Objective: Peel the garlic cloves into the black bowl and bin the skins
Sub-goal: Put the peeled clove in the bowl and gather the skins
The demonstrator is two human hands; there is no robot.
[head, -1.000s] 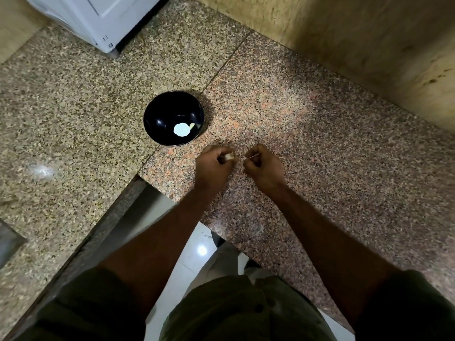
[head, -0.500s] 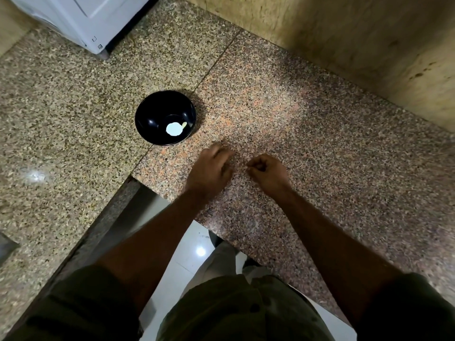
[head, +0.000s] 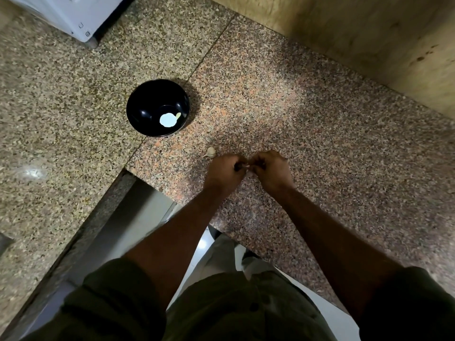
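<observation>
Beside left hand [head: 225, 171]: loose garlic clove [head: 211, 151].

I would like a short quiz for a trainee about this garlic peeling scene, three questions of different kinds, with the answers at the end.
1. True or false: the black bowl lies tipped on its side.
2. Where is the loose garlic clove? A) inside the bowl B) on the granite counter, just beyond the left hand C) on the floor
3. Fill in: the left hand and the right hand meet over a small pale ___.

Key
1. False; it stands upright, with something pale inside.
2. B
3. piece; it is too small to tell whether it is clove or skin.
</observation>
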